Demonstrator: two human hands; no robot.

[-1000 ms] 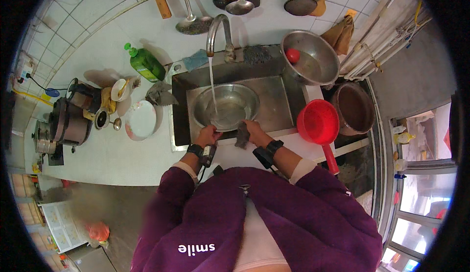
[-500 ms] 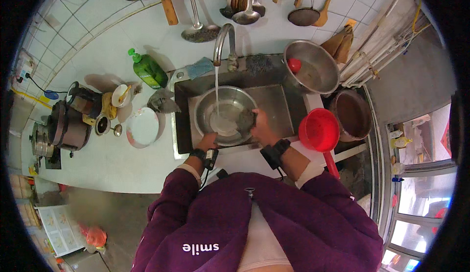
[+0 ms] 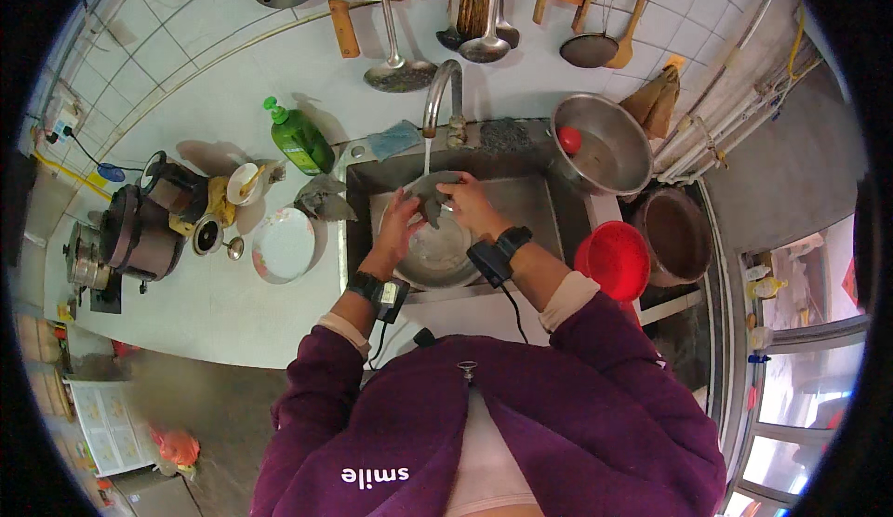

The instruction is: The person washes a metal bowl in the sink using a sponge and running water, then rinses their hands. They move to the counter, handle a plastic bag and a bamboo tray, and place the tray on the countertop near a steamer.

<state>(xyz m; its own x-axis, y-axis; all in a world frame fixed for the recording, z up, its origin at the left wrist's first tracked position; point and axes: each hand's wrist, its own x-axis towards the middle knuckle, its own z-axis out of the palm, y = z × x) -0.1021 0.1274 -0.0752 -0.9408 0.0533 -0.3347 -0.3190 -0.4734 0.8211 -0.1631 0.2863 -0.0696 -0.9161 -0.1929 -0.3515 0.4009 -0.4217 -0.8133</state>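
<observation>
Two hands meet over the sink (image 3: 549, 203), both closed on a grey cloth (image 3: 435, 192) held under the thin stream from the curved faucet (image 3: 443, 89). The left hand (image 3: 402, 216) grips the cloth's left side, the right hand (image 3: 468, 206) its right side. Just beneath sits a steel bowl (image 3: 437, 258) in the basin. A red colander (image 3: 614, 260) rests near the right forearm.

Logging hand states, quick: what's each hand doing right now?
Left hand: closed on the grey cloth under the tap's water.
Right hand: also gripping the grey cloth.
</observation>
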